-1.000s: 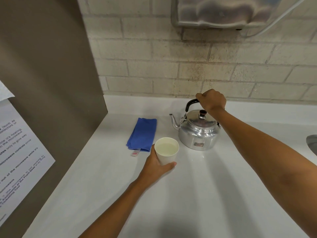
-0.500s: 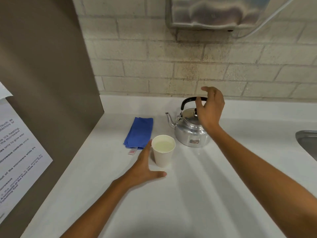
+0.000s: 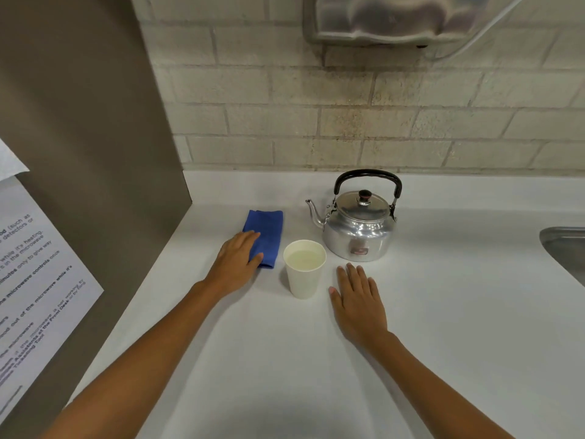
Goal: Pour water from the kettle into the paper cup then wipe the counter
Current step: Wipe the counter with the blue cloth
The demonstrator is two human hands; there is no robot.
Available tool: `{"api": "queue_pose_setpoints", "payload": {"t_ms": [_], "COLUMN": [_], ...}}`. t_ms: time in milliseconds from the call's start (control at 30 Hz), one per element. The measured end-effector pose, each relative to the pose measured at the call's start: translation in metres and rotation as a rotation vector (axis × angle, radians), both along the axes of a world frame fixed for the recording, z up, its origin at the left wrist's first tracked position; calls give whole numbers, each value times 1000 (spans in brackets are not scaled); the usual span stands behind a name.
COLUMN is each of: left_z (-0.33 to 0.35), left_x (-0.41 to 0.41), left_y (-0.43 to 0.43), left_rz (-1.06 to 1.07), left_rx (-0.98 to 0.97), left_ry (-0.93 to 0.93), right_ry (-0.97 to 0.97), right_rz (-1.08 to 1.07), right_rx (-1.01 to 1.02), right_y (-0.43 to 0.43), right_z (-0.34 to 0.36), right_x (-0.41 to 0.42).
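Note:
A white paper cup [image 3: 304, 277] holding water stands on the white counter [image 3: 443, 312]. Behind it to the right sits a silver kettle [image 3: 359, 229] with a black handle, spout pointing left, untouched. A folded blue cloth [image 3: 269, 231] lies left of the cup. My left hand [image 3: 235, 264] rests on the cloth's near left part, fingers laid over it and thumb at its front edge. My right hand [image 3: 357, 299] lies flat on the counter just right of the cup, fingers apart, holding nothing.
A brown panel [image 3: 95, 153] with a printed notice [image 3: 34, 280] walls off the left side. A brick wall runs behind the counter, with a metal dispenser [image 3: 380, 17] above. A steel sink edge [image 3: 566, 248] shows at the far right.
My right hand let go of the kettle handle and came down flat onto the counter beside the cup. My left hand left the cup and moved left onto the blue cloth.

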State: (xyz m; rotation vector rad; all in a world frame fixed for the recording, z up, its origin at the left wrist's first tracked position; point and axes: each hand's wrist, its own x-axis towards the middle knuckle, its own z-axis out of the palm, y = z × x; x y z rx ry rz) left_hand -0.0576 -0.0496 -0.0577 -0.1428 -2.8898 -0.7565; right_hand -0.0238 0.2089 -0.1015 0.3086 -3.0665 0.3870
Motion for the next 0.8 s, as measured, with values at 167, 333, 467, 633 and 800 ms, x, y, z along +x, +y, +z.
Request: {"api": "queue_pose_setpoints", "payload": {"t_ms": [167, 333, 467, 633, 800], "left_z": [-6, -23, -37, -38, -39], "left_x": [-38, -62, -66, -43, 29], "left_y": [15, 20, 23, 26, 19], "left_rz": [14, 19, 8, -43, -149], "left_rx": [-226, -388, -404, -408, -192], "left_ry": [-28, -66, -205, -206, -211], "right_ry": [-26, -30, -41, -44, -32], "right_rz": [-10, -28, -32, -24, -19], "right_rx": [31, 15, 16, 27, 29], "right_y": [-2, -5, -4, -3, -2], "right_z": [0, -1, -2, -2, -4], "right_x": [1, 0, 0, 0, 0]}}
